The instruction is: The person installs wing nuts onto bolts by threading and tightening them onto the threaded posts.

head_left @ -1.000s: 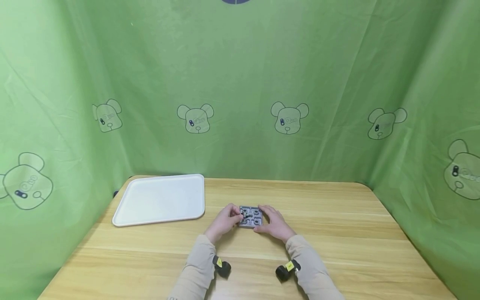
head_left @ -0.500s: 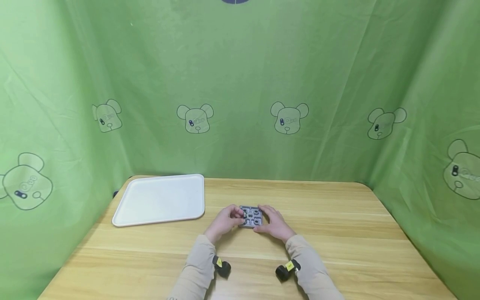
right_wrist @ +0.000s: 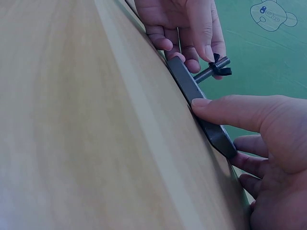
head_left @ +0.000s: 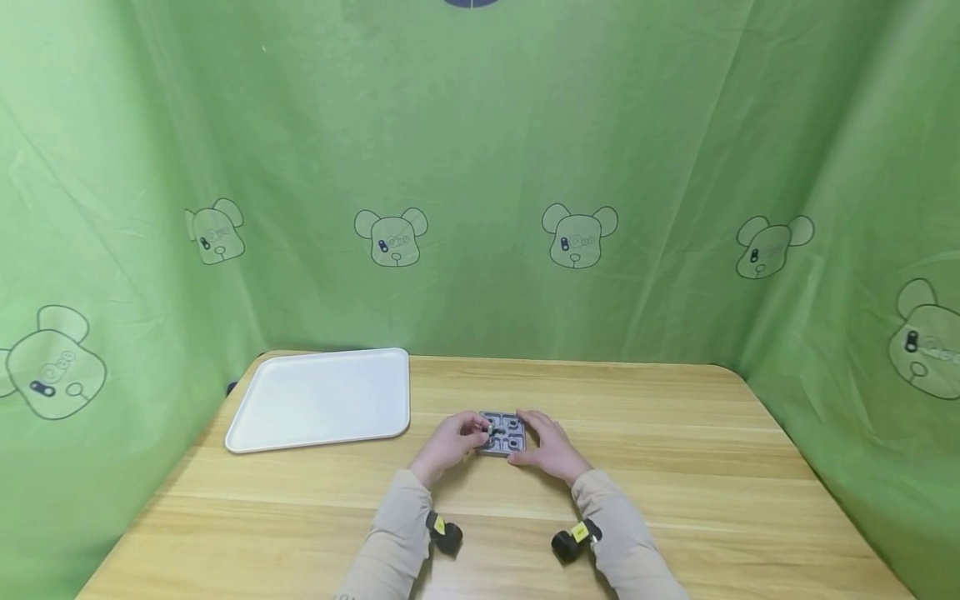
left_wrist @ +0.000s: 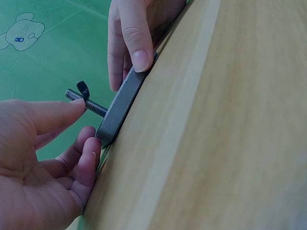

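A square grey metal plate (head_left: pixel 513 435) with raised ribs lies on the wooden table, between both hands. From its face rises a threaded bolt (left_wrist: pixel 99 109) carrying a black wing nut (left_wrist: pixel 83 90) near its free end. My left hand (head_left: pixel 447 445) has thumb and forefinger at the wing nut, pinching it; its other fingers curl by the plate's left edge. On the opposite side, my right hand (head_left: pixel 553 448) grips the plate by its edges, the thumb (right_wrist: pixel 211 108) pressed on the near side. The plate's underside is hidden.
A white tray (head_left: pixel 322 400) stands at the table's back left. Bare wood (head_left: pixel 675 467) of the table extends to the right. Green curtains (head_left: pixel 480 308) with bear-head outlines enclose the back and sides. Each wrist carries a small black camera (head_left: pixel 447 537).
The left fingers shift slightly at the wing nut, which shows turned differently from frame to frame. The right hand and the plate stay in place.
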A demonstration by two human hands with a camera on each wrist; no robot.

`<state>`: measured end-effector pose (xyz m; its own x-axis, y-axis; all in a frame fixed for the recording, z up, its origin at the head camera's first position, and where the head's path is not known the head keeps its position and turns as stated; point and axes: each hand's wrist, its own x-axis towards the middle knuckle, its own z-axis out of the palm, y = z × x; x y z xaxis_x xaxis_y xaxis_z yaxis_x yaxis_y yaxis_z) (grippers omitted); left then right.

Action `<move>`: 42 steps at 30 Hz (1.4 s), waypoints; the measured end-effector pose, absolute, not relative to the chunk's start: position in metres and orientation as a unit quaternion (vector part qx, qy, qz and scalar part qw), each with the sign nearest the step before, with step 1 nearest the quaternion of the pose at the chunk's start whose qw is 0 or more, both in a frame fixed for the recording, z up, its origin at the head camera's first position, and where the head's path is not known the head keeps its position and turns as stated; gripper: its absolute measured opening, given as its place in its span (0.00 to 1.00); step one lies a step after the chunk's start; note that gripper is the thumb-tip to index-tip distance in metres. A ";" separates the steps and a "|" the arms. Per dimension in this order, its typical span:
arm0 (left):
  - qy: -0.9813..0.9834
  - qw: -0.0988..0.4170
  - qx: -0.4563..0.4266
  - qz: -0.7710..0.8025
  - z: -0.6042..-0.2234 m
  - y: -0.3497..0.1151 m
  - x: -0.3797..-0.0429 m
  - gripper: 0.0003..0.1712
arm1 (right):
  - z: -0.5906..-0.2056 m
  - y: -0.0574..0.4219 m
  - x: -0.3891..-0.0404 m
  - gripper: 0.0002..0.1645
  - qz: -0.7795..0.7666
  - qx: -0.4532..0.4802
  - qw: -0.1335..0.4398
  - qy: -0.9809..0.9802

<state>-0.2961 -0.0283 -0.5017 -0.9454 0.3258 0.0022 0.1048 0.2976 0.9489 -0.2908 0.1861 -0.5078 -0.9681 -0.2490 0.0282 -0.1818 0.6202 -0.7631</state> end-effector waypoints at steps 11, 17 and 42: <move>0.798 0.098 0.124 0.582 -0.500 -0.028 -0.295 0.14 | -0.509 0.186 -0.292 0.56 -0.416 -0.120 0.037 0.900; 0.784 0.101 0.104 0.603 -0.500 -0.027 -0.294 0.13 | -0.509 0.186 -0.291 0.56 -0.419 -0.120 0.036 0.899; 0.803 0.090 0.126 0.575 -0.502 -0.027 -0.295 0.11 | -0.510 0.187 -0.292 0.56 -0.409 -0.117 0.038 0.904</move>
<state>-0.2952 -0.0270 -0.5017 -0.9520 0.3062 -0.0003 0.0982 0.3060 0.9470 -0.2924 0.1867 -0.5102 -0.9698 -0.2424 0.0259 -0.1794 0.6376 -0.7492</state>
